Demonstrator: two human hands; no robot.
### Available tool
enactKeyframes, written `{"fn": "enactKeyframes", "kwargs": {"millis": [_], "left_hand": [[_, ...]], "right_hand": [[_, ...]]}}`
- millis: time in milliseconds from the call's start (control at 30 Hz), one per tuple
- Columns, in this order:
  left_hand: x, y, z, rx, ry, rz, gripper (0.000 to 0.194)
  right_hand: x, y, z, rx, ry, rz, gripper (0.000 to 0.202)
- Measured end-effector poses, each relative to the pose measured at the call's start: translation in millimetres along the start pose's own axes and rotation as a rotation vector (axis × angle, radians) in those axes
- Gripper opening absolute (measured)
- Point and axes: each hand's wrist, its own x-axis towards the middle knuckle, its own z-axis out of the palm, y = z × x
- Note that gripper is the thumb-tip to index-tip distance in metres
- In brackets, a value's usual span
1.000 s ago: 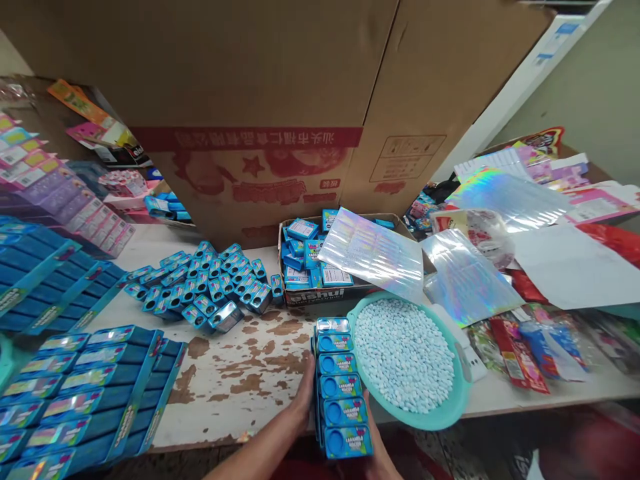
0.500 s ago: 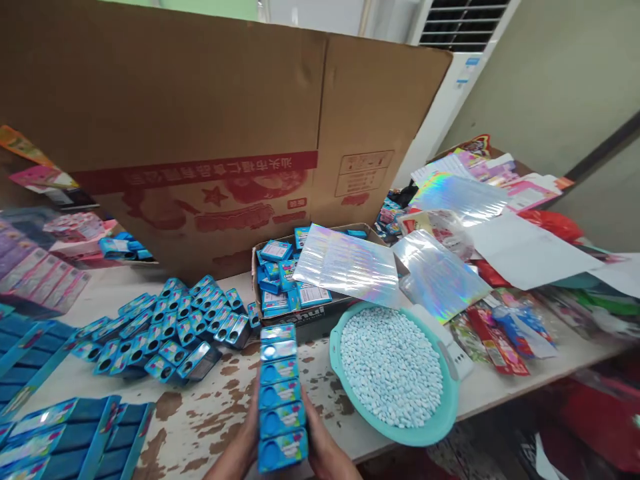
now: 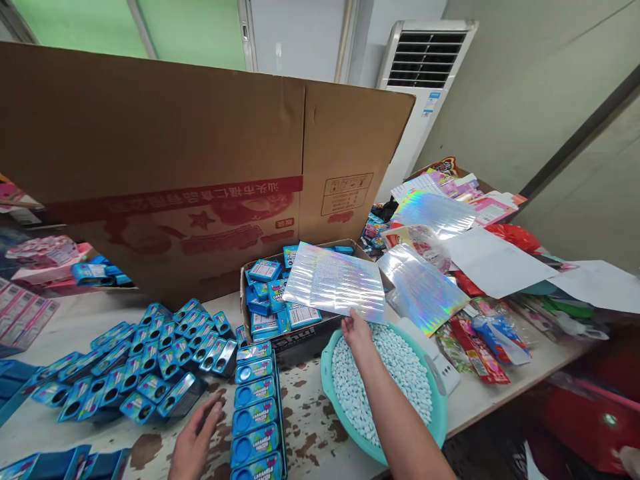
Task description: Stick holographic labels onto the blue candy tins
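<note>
Released from both hands since half a second ago, one row of blue boxes (image 3: 255,419) has been set down on the worn white table (image 3: 307,430), its round recesses and "CARAMELO" lettering turned upward. By the left hand (image 3: 195,437), nothing is held: its fingers are loosely parted, and it is poised just left of the row, near a cluster of loose blue boxes (image 3: 165,353). The right hand (image 3: 357,333) has been brought forward to the near edge of a shiny holographic sheet (image 3: 335,277); its fingertips are seen at that edge, but whether the sheet is pinched cannot be told. By the right forearm, a turquoise basin (image 3: 440,410) is crossed, in which small pale blue pieces (image 3: 400,373) are heaped. Under the sheet, a low carton (image 3: 305,343) filled with more blue boxes is partly covered. Behind it, a large cardboard box (image 3: 175,150) is stood upright. To the right of the carton, a second holographic sheet (image 3: 425,287) is laid near colored packets (image 3: 483,350).
</note>
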Motion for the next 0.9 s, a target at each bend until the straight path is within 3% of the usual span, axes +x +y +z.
{"fn": "enactKeyframes", "kwargs": {"millis": [100,200,300,400,467,533,633,700,900], "left_hand": [[-2.3,12.4,-8.2,-0.048,-0.071,-0.033,0.058],[-9.6,28.9,-9.5,-0.039,-0.046,0.016,0.058],[-17.5,54.4,3.1,0.017,-0.015,0.183,0.048],[-16.5,97.0,42.0,0.103,-0.054,0.641,0.027],[-8.7,132.3,83.4,0.235,-0.144,0.944,0.023],[2.4,166.4,129.1,0.540,-0.238,1.130,0.024],[18.0,202.5,184.2,1.049,-0.326,1.211,0.030],[25.0,212.9,204.8,1.178,-0.373,1.225,0.027],[33.1,214.1,223.7,1.233,-0.446,1.296,0.025]], "right_hand": [[-1.4,2.7,-4.9,0.022,0.040,-0.067,0.020],[-10.3,7.9,-11.7,0.050,0.039,-0.107,0.019],[-13.3,6.6,-10.9,0.057,0.023,-0.111,0.020],[-10.2,2.5,-3.0,0.057,-0.020,-0.116,0.020],[-8.4,0.5,3.4,0.053,-0.048,-0.122,0.020],[-8.2,-0.8,8.9,0.043,-0.070,-0.132,0.022],[-7.8,-4.9,12.9,0.027,-0.104,-0.168,0.024],[-4.8,-10.7,13.3,0.016,-0.127,-0.199,0.026],[14.5,-33.1,13.5,-0.029,-0.174,-0.226,0.029]]}}
